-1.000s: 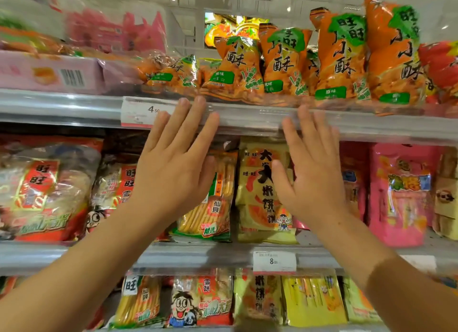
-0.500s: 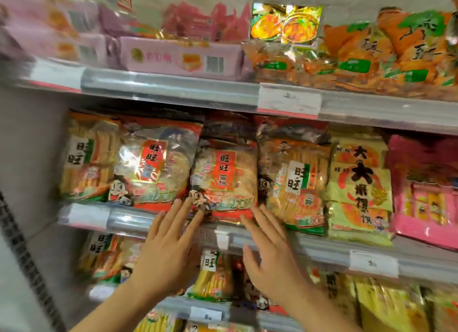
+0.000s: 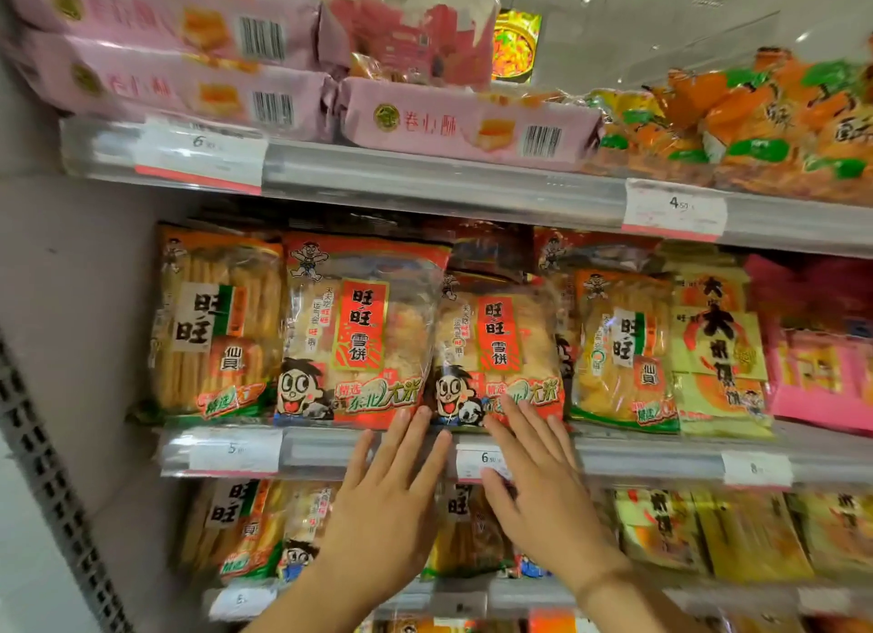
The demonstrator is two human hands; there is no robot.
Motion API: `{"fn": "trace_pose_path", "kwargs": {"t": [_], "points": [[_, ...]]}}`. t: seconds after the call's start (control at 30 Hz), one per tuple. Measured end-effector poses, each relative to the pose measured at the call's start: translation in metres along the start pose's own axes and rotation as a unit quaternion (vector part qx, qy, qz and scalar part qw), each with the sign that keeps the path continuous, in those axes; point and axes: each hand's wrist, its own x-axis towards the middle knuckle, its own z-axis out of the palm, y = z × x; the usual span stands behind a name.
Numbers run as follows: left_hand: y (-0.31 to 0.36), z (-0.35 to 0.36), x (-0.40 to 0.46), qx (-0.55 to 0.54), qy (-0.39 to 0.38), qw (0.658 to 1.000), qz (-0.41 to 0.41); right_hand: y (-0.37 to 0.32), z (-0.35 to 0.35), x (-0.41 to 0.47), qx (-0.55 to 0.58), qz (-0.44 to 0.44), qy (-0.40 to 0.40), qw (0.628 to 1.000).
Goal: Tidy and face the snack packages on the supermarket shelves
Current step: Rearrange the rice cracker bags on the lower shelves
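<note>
Three shelf levels show. On the middle shelf (image 3: 637, 460) stand two red rice-cracker bags, the left red bag (image 3: 359, 330) and the right red bag (image 3: 500, 349), flanked by two green-banded senbei bags (image 3: 212, 320), one at each side. Three pink boxes (image 3: 467, 119) lie above. Both hands are flat, fingers straight, holding nothing: the left hand (image 3: 382, 505) has its fingertips at the left red bag's bottom edge, and the right hand (image 3: 543, 490) has its fingertips on the right red bag's lower front. Compared with half a second ago, both hands reach higher, onto the bags.
</note>
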Motion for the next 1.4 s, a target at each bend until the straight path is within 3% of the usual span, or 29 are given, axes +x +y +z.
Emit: {"fn": "trace_pose_path", "kwargs": {"t": [0.1,0.17,0.27,0.33,0.4,0.47,0.57,0.73,0.9,1.17,1.3,1.4], "points": [[-0.007,-0.012,-0.001,-0.05,0.038,0.998,0.008,-0.001,-0.002,-0.002,0.009,0.002,-0.006,1.0],[-0.022,-0.023,0.001,-0.103,0.093,0.99,-0.028,0.0,-0.004,-0.002,0.03,-0.003,-0.014,0.999],[-0.057,-0.047,0.016,-0.156,0.189,0.945,-0.217,0.01,-0.019,0.0,0.125,0.017,0.007,0.992],[-0.079,-0.061,0.029,-0.194,0.155,0.904,-0.348,0.026,-0.036,0.005,0.158,0.081,0.076,0.981],[-0.089,-0.067,0.039,-0.215,0.104,0.89,-0.388,0.056,-0.054,0.013,0.149,0.183,0.165,0.958],[-0.089,-0.065,0.044,-0.221,0.075,0.885,-0.402,0.088,-0.069,0.019,0.108,0.289,0.169,0.936],[-0.087,-0.057,0.049,-0.216,0.065,0.88,-0.417,0.119,-0.075,0.02,0.177,0.373,0.07,0.908],[-0.089,-0.059,0.055,-0.295,0.102,0.857,-0.409,0.132,-0.07,0.02,0.201,0.367,0.006,0.908],[-0.083,-0.061,0.053,-0.357,0.127,0.829,-0.412,0.141,-0.067,0.023,0.22,0.354,0.04,0.908],[-0.107,-0.072,0.052,-0.342,0.199,0.816,-0.422,0.152,-0.075,0.027,0.273,0.338,0.162,0.886],[-0.121,-0.088,0.03,-0.392,0.229,0.788,-0.416,0.142,-0.101,0.04,0.333,0.293,0.171,0.88],[-0.133,-0.101,0.001,-0.365,0.241,0.801,-0.409,0.112,-0.111,0.051,0.389,0.261,0.162,0.868]]}}
